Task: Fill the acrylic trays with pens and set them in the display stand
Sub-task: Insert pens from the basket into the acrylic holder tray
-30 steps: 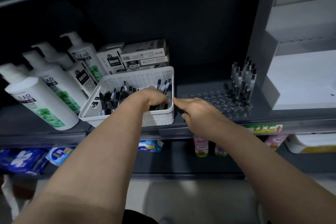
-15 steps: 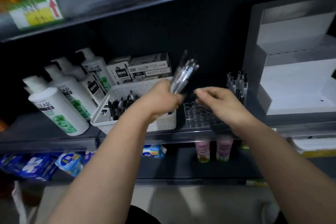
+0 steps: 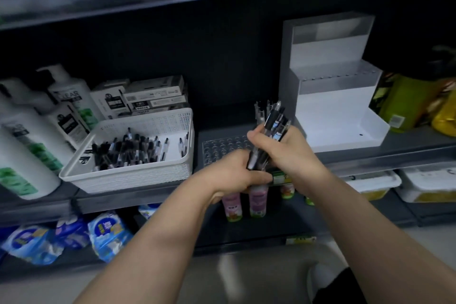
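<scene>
Left hand (image 3: 234,174) clenched round lower end of pen bundle (image 3: 272,126); right hand (image 3: 293,150) grasps its middle. Clear tray (image 3: 219,148) just behind hands, 12 o'clock. Basket (image 3: 128,175) at 9 o'clock; display stand (image 3: 330,106) at 2 o'clock.

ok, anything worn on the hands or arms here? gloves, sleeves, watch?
Nothing worn. The left hand and right hand are ungloved, and no rings show. The left forearm and right forearm are bare right to the frame edge: no sleeves, watch or bands. A patch of dark fabric at the bottom edge is likely clothing.
</scene>
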